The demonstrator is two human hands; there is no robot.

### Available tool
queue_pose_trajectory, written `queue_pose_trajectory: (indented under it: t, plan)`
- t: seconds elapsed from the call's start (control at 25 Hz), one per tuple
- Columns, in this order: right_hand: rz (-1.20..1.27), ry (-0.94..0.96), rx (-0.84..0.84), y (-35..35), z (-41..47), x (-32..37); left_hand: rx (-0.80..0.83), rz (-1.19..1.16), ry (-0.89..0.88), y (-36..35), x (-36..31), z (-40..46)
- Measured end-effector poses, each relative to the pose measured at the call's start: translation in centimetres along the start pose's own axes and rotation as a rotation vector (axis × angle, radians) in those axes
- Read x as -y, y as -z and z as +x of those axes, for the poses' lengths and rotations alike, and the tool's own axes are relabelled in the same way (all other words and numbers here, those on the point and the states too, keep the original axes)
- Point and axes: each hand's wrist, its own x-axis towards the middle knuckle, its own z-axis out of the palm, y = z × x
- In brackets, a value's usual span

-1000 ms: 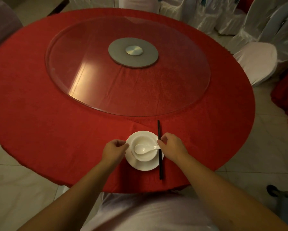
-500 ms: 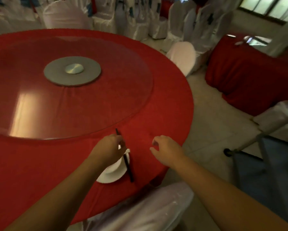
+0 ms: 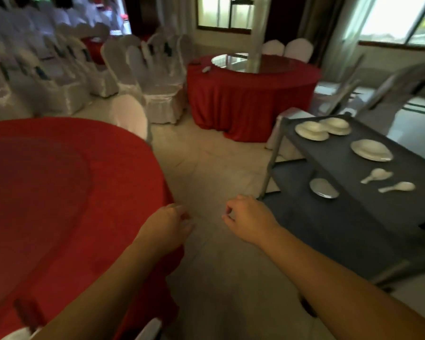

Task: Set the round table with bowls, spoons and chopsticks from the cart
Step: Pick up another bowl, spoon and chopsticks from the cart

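Head view has swung right since the earlier frames: the place setting with its bowl, spoon and chopsticks is out of sight, and the grey cart [image 3: 368,168] now fills the right side. Only the near edge of the red round surface [image 3: 47,192] shows at left. Both hands have left the setting. The left hand [image 3: 168,225] hangs over the cloth's edge, and the right hand [image 3: 249,218] is out over the floor, just short of the cart's near corner; each has loosely curled fingers and holds nothing (the picture is blurred). On the cart's top shelf, well beyond the right hand, lie two bowls on saucers [image 3: 323,128] at the far end, a larger plate [image 3: 371,150], two white spoons [image 3: 388,181] and a small dish [image 3: 324,188] nearest the hand.
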Motion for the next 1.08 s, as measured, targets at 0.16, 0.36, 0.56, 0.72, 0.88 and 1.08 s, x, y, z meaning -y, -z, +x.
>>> queue_pose_trajectory:
  t: [0.16, 0.36, 0.56, 0.72, 0.88, 1.08]
  plan:
    - [-0.04, -0.154, -0.036, 4.2, -1.3, -12.2, 0.069, -0.036, -0.084, -4.5, -9.7, 8.5]
    - [-0.038, -0.388, -0.093, 8.9, -4.9, -25.7, 0.163, -0.135, -0.16, -9.7, -22.0, 17.3]
    - [0.017, -0.584, -0.075, 11.1, -6.6, -34.4, 0.285, -0.161, -0.198, -14.0, -30.0, 24.3]
    - [0.019, -0.723, -0.082, 12.2, -5.5, -40.4, 0.363, -0.171, -0.244, -18.0, -34.3, 30.8]
    - [-0.003, -0.872, -0.053, 12.6, -2.3, -47.3, 0.41, -0.187, -0.341, -22.7, -38.3, 39.8]
    - [-0.001, -1.066, -0.082, 13.1, 5.2, -57.6, 0.491, -0.214, -0.464, -28.7, -43.9, 54.8]
